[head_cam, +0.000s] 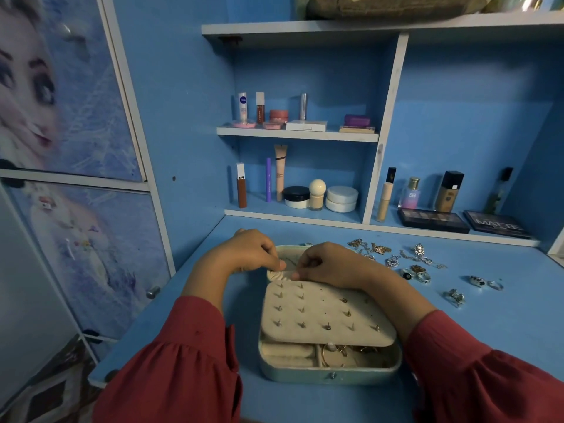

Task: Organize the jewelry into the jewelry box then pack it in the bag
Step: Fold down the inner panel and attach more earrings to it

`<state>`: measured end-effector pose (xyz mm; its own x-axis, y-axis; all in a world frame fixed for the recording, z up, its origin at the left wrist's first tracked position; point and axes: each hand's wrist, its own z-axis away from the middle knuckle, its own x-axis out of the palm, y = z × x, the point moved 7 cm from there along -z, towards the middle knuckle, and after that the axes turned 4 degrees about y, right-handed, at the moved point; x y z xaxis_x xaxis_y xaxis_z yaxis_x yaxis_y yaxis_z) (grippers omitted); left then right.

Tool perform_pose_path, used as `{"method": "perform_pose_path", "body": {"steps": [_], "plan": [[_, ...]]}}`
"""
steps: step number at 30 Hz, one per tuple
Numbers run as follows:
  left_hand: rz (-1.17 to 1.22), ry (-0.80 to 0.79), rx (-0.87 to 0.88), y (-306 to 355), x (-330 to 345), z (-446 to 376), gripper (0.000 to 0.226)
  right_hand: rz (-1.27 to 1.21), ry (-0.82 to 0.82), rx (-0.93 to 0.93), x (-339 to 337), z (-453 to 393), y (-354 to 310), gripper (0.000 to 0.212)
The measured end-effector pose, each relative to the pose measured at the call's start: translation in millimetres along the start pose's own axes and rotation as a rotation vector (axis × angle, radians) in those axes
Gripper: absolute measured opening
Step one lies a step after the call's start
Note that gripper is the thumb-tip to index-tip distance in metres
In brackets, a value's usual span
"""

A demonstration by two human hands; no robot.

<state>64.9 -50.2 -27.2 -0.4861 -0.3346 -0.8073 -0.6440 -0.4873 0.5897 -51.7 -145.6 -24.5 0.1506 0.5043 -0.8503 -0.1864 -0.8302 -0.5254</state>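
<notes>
A pale green jewelry box (331,375) is seen open on the blue desk (488,337), its cream earring panel (326,312) studded with rows of small posts and laid across the tray. Below the panel, at the box's 6 o'clock edge, gold hoops (334,355) and cream ring rolls (287,352) are visible in the lower compartments.

Both hands are brought together at the box's 12 o'clock end. The left hand (253,251) is reached in from 8 o'clock, wrist bent, fingers curled and pinched on the cream edging there. The right hand (323,264) is reached in from 4 o'clock, forearm laid across the panel's upper right corner, fingertips closed on the same spot; what exactly is pinched between them cannot be told. The fingertips of the two hands are nearly touching. Red sleeves (183,361) are gathered at both forearms.

Loose jewelry is spread on the desk at the box's 2 o'clock: tangled necklaces (372,248) nearest the right hand, rings (418,274) further out, and more silver rings (485,282) well apart at 3 o'clock.

Cosmetics are lined up on the blue shelves (297,134) behind, with eyeshadow palettes (433,219) at 1 o'clock.
</notes>
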Motion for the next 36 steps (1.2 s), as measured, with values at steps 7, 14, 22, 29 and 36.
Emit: {"method": "perform_pose_path", "body": {"steps": [7,14,22,29,36], "plan": [[-0.035,-0.047,-0.049,11,4,7,0.042,-0.032,-0.017,-0.051,0,4,-7,0.015],[-0.051,-0.105,-0.088,15,9,13,0.051,-0.065,-0.008,-0.034,-1,4,-8,0.012],[0.085,0.055,-0.055,9,-6,9,0.047,-0.148,0.072,-0.065,-6,5,-7,0.017],[0.101,0.017,-0.064,11,-3,11,0.047,-0.157,0.082,-0.078,-6,4,-5,0.013],[0.083,-0.069,-0.108,12,4,12,0.043,-0.221,0.067,-0.074,-5,4,-5,0.006]]}}
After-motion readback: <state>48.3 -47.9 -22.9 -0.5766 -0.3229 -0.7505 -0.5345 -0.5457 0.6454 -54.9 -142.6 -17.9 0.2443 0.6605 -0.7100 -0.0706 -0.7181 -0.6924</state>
